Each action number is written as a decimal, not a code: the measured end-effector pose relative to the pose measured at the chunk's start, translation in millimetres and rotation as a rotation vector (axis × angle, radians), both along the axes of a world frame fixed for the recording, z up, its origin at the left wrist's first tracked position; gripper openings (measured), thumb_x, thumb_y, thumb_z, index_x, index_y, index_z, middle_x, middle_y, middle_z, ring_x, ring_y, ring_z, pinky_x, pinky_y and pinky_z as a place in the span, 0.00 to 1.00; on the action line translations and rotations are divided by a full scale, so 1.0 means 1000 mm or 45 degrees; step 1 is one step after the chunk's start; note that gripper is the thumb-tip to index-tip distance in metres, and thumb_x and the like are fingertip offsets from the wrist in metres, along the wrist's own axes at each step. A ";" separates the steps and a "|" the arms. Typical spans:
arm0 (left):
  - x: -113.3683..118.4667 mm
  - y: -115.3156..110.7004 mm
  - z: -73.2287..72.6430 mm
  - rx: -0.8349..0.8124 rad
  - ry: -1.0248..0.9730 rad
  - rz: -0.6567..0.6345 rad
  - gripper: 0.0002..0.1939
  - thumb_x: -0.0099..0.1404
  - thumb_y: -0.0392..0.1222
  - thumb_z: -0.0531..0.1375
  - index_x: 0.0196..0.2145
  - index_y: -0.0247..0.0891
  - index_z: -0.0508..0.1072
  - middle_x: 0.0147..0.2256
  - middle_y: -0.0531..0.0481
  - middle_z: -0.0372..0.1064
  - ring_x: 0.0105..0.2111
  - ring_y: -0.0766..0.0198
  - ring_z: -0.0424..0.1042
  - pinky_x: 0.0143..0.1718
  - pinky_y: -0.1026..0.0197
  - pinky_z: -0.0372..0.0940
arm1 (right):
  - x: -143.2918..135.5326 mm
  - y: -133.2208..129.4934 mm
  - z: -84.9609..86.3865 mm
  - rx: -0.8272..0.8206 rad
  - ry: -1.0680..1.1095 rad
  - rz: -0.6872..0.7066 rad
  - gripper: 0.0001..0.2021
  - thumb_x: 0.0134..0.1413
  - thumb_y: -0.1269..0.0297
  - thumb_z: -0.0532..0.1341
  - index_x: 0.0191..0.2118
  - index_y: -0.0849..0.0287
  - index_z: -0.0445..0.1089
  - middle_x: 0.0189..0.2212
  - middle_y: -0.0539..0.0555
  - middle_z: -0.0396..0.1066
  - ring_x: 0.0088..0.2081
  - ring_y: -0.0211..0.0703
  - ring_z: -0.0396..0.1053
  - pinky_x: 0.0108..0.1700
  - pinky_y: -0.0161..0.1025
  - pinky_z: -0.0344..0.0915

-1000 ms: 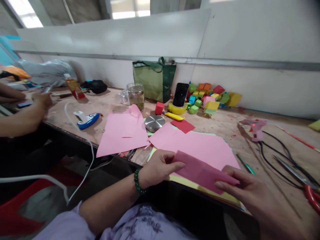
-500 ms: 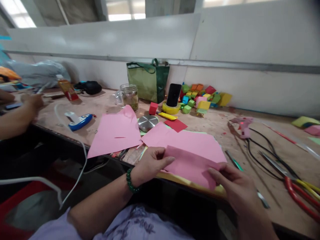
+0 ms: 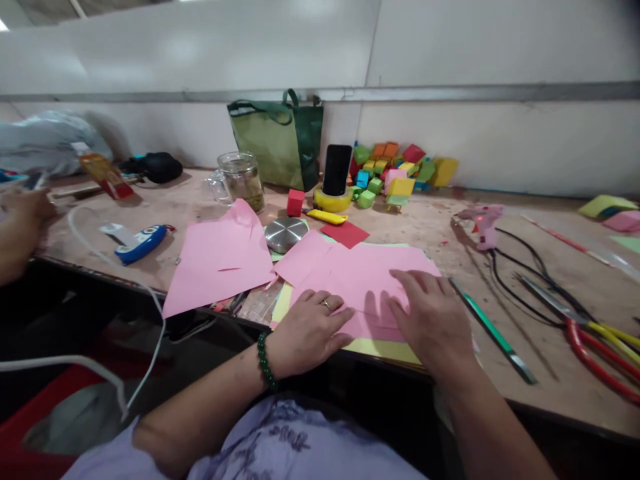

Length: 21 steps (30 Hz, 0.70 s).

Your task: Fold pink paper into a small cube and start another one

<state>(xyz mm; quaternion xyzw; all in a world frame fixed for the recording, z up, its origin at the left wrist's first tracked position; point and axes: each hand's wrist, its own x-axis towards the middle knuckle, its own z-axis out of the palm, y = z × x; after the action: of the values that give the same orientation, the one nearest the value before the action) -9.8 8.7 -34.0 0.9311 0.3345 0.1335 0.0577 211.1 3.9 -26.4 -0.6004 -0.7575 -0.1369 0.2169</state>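
Note:
Pink paper (image 3: 370, 273) lies in front of me on a stack with a yellow sheet (image 3: 385, 348) at its near edge. My left hand (image 3: 311, 330), with a ring and a green bead bracelet, rests flat on the lower left of the pink paper. Fingers apart, my right hand (image 3: 433, 320) lies over its right side. Between the hands a straight edge or crease crosses the paper. A smaller pink piece (image 3: 305, 257) overlaps it at the upper left. Just right of my right hand is a green-handled craft knife (image 3: 493, 330).
Another pink sheet (image 3: 215, 267) overhangs the table's front edge. Behind are a round metal disc (image 3: 286, 234), yellow cutter (image 3: 327, 217), glass mug (image 3: 243, 180), and phone (image 3: 337, 170). At right lie a pink glue gun (image 3: 483, 223) and red-handled scissors (image 3: 583, 360). A co-worker's hand (image 3: 25, 213) is at far left.
The pink piece that both hands held raised is now down on the stack. My fingers have let go and lie flat. The view has turned slightly downward and right.

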 end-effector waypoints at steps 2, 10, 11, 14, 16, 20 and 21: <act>-0.001 -0.002 0.000 -0.050 -0.013 0.011 0.21 0.68 0.52 0.52 0.53 0.37 0.65 0.49 0.44 0.66 0.48 0.53 0.63 0.50 0.50 0.59 | -0.005 -0.004 -0.001 -0.012 -0.074 0.336 0.11 0.56 0.71 0.58 0.45 0.60 0.73 0.41 0.59 0.74 0.43 0.51 0.66 0.45 0.45 0.64; 0.001 0.001 0.007 -0.072 0.040 0.054 0.23 0.65 0.57 0.54 0.51 0.39 0.66 0.46 0.46 0.66 0.44 0.53 0.63 0.46 0.51 0.59 | -0.013 -0.003 -0.003 -0.277 -0.224 0.707 0.08 0.56 0.74 0.58 0.39 0.63 0.73 0.33 0.57 0.72 0.35 0.46 0.65 0.35 0.41 0.66; 0.000 0.001 0.008 -0.063 0.048 0.072 0.23 0.65 0.58 0.54 0.51 0.39 0.67 0.46 0.46 0.66 0.44 0.53 0.63 0.45 0.50 0.59 | -0.010 -0.003 -0.002 -0.272 -0.247 0.738 0.09 0.56 0.75 0.57 0.40 0.64 0.73 0.34 0.58 0.72 0.35 0.47 0.65 0.35 0.41 0.66; -0.005 -0.001 0.008 -0.042 0.066 0.120 0.25 0.64 0.59 0.54 0.50 0.38 0.67 0.47 0.45 0.67 0.45 0.52 0.64 0.47 0.48 0.57 | 0.002 -0.005 0.003 -0.260 -0.313 0.824 0.11 0.55 0.78 0.55 0.39 0.65 0.73 0.33 0.59 0.72 0.34 0.47 0.67 0.35 0.42 0.67; -0.010 -0.002 0.006 -0.026 0.070 0.141 0.27 0.65 0.60 0.53 0.50 0.36 0.67 0.47 0.44 0.68 0.47 0.51 0.64 0.49 0.47 0.56 | 0.012 -0.009 0.006 -0.270 -0.336 0.841 0.12 0.55 0.79 0.54 0.40 0.65 0.73 0.33 0.59 0.72 0.35 0.47 0.67 0.35 0.41 0.68; -0.016 -0.006 0.001 0.007 0.054 0.180 0.29 0.65 0.61 0.51 0.52 0.35 0.66 0.50 0.43 0.67 0.48 0.50 0.63 0.51 0.46 0.53 | 0.027 -0.017 0.009 -0.269 -0.292 0.841 0.14 0.56 0.80 0.52 0.43 0.64 0.71 0.37 0.59 0.73 0.37 0.46 0.68 0.36 0.39 0.69; -0.017 -0.007 -0.001 0.010 0.046 0.192 0.29 0.65 0.61 0.51 0.53 0.35 0.65 0.50 0.43 0.67 0.49 0.50 0.62 0.52 0.45 0.53 | 0.029 -0.019 0.008 -0.259 -0.268 0.838 0.15 0.55 0.80 0.52 0.44 0.64 0.71 0.38 0.59 0.73 0.38 0.46 0.68 0.38 0.39 0.69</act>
<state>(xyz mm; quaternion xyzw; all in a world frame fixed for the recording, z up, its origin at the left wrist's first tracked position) -26.7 1.5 -34.8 0.9058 0.4040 0.1218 0.0376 239.9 -15.2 -18.0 -0.3256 -0.9381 -0.0446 0.1092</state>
